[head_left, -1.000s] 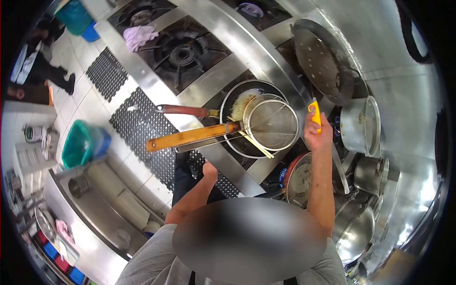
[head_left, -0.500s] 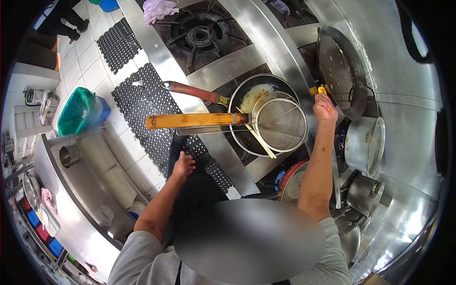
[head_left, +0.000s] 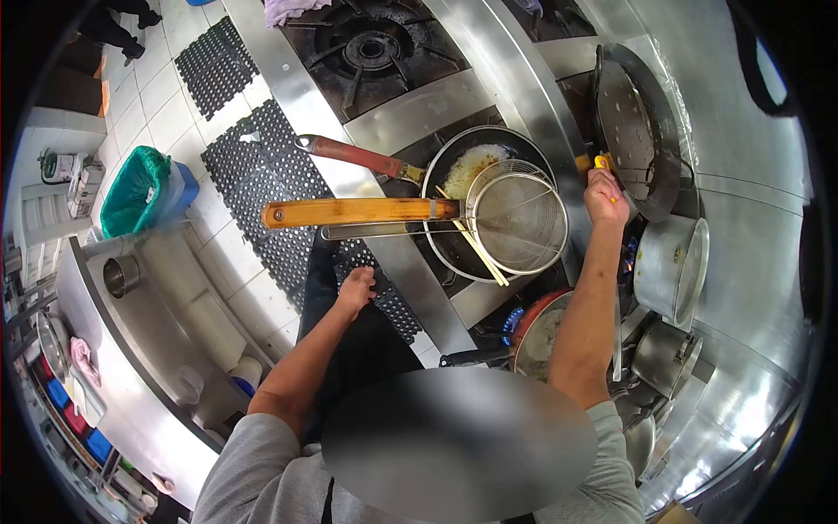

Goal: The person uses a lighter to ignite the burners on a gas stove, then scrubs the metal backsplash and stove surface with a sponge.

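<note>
My right hand is closed around a yellow-handled tool, its far end too small to name, beside the rim of a large dark wok. Over the stove's front edge hangs my left hand, fingers loosely bent and apart, with nothing visible in it. Between my hands, a black frying pan with a red handle holds a pale, browned food. Across the pan lie strainers, a round mesh strainer on top, with a wooden handle. Chopsticks rest beneath it.
A red pan sits beside a lit blue flame. Metal pots stand at right. Behind me on the left are a steel counter and a green-lined bin. Rubber mats cover the tiled floor; a person's legs show far off.
My left hand has risen slightly and moved right, its fingers less spread. My right hand keeps its grip on the yellow-handled tool near the wok. The view has shifted a little.
</note>
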Demonstrator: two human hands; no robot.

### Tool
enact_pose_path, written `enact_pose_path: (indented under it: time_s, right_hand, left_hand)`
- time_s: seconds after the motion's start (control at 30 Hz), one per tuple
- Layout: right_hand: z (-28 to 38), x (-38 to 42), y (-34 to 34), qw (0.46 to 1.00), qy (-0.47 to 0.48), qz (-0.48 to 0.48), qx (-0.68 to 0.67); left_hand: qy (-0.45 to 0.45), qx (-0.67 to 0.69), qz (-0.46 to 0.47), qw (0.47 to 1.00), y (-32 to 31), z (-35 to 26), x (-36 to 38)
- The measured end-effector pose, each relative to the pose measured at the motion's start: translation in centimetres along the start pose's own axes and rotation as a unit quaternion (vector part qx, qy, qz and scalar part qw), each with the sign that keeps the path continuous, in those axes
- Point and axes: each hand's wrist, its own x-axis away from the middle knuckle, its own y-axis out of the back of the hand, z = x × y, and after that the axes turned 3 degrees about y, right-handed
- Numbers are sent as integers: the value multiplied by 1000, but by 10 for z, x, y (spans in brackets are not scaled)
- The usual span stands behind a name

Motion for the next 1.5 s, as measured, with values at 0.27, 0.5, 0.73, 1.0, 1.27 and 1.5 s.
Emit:
enact_pose_path:
  time_s: [0.27,0.5,0.73,1.0,1.27,1.5]
  right_hand:
    - [-2,-5,4,994,-31,8,-104]
    - [-6,-4,0,999,-2,-24,-28]
    - [6,-17,0,997,-30,-6,-74]
    - [6,-23,-1,1000,8,-24,-10]
    - [0,-10,-1,1000,11,-21,1]
    - [-94,138,32,975,67,-29,212]
  left_hand:
    - [-26,-320,208,924,31,2,40]
    - [-94,-233,127,960,47,30,27]
    - [-19,-157,124,980,71,25,37]
    - [2,-87,69,994,91,24,46]
    - [-22,-117,83,989,77,36,27]
    - [-156,-310,400,848,12,-99,132]
